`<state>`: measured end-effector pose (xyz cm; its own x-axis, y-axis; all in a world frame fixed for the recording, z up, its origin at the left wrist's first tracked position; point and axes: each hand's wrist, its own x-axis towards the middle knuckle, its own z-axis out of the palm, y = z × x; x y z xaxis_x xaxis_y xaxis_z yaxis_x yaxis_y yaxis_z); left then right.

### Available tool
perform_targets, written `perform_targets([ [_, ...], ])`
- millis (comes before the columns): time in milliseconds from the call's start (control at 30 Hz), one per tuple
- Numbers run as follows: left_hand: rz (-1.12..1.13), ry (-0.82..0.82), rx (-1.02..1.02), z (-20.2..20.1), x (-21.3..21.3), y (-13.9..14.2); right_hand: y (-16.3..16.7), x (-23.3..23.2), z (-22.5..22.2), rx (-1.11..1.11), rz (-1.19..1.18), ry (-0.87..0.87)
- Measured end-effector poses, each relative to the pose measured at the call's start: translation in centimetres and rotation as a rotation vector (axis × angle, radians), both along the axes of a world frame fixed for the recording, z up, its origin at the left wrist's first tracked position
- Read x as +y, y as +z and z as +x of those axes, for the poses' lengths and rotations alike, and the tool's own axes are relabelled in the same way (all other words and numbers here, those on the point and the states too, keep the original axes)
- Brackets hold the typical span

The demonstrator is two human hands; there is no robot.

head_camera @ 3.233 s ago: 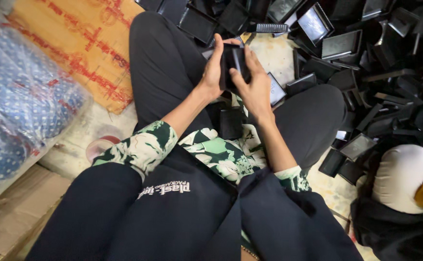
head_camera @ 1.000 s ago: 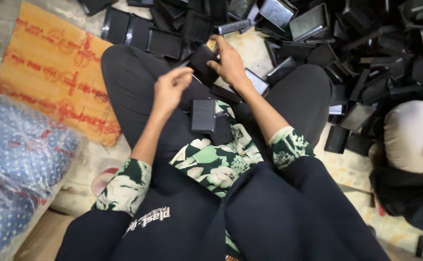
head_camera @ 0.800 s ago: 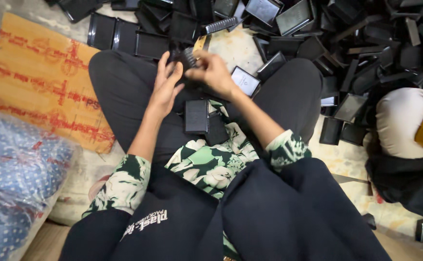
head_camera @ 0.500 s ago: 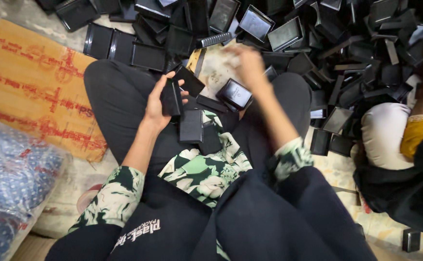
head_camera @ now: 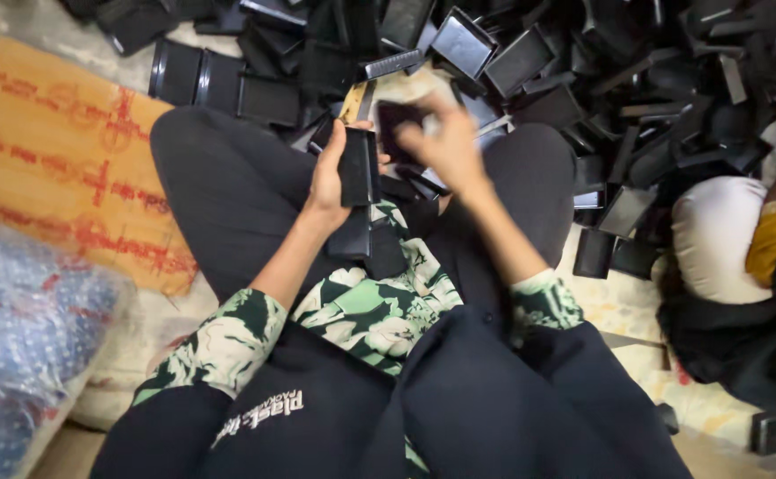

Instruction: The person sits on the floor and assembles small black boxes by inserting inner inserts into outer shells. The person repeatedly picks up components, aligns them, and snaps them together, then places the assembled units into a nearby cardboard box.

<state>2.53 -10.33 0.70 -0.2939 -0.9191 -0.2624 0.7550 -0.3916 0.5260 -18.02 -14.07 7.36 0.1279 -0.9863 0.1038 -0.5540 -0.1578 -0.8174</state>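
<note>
Head view: we look down on a seated person's lap, knees spread, with a large pile of black boxes (head_camera: 636,80) spread across the floor beyond the knees.

We record the left hand (head_camera: 330,173) closed around a flat black case (head_camera: 355,166), held upright just above the lap and short of the pile. The fingers wrap its far edge and the thumb presses the near side.

The right hand (head_camera: 445,146) is blurred. It sits just right of the case, nearer the pile, and appears to grip a second dark piece (head_camera: 398,129) between thumb and fingertips; we cannot tell the exact grip.

Two more black cases (head_camera: 368,241) rest on the lap directly beneath the held case, against a green floral shirt (head_camera: 379,306).

Left of the case, beyond the left knee, lies a flattened cardboard sheet (head_camera: 59,168) with red markings. Nearer the viewer on that side sits a blue dotted bag (head_camera: 24,337).

Right of the pile we note a white sack (head_camera: 716,235) and, at the frame edge, another person's yellow sleeve (head_camera: 774,239).
</note>
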Motion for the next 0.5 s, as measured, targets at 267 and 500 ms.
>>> perform_targets([
  [267, 0.059, 0.074, 0.093, 2.0, 0.0, 2.7, 6.1, 2.0, 5.3, -0.134, 0.131, 0.442],
  [500, -0.035, 0.298, -0.080, 1.5, -1.3, 2.2, 5.9, 6.0, 7.5, 0.011, 0.032, 0.181],
])
